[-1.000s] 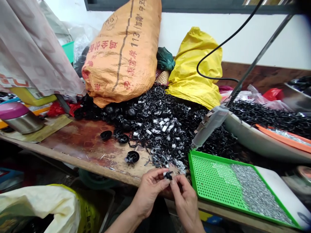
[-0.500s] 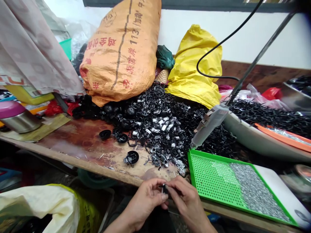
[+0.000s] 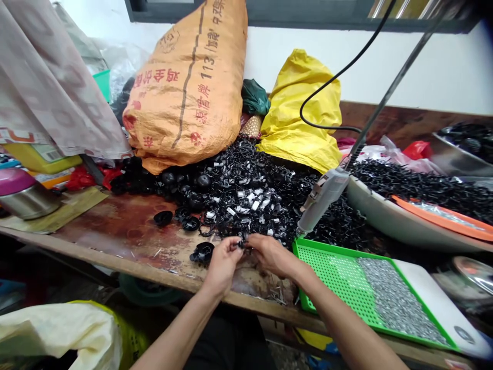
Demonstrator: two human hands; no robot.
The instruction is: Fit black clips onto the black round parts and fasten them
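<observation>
My left hand [image 3: 224, 259] is over the near side of the bench, its thumb and fingers pinched on a small black part [image 3: 241, 244]. Close by on the right, my right hand [image 3: 269, 253] has its fingers curled together at the front of the pile, their tips almost meeting the left hand's. What those fingers hold is hidden. Behind both hands spreads a heap of small black and white parts [image 3: 254, 200]. Left of my left hand lies a round black cap [image 3: 203, 253] with a small fitting attached.
A green perforated tray [image 3: 327, 288] with small metal pieces stands at the right. Over its corner hangs a grey electric screwdriver [image 3: 323, 198]. An orange sack [image 3: 185, 97] and a yellow bag [image 3: 300, 113] rise behind the heap. A steel cup [image 3: 31, 198] stands left.
Both hands have moved forward and up from the bench's front edge to the near side of the heap. The camera view has shifted slightly.
</observation>
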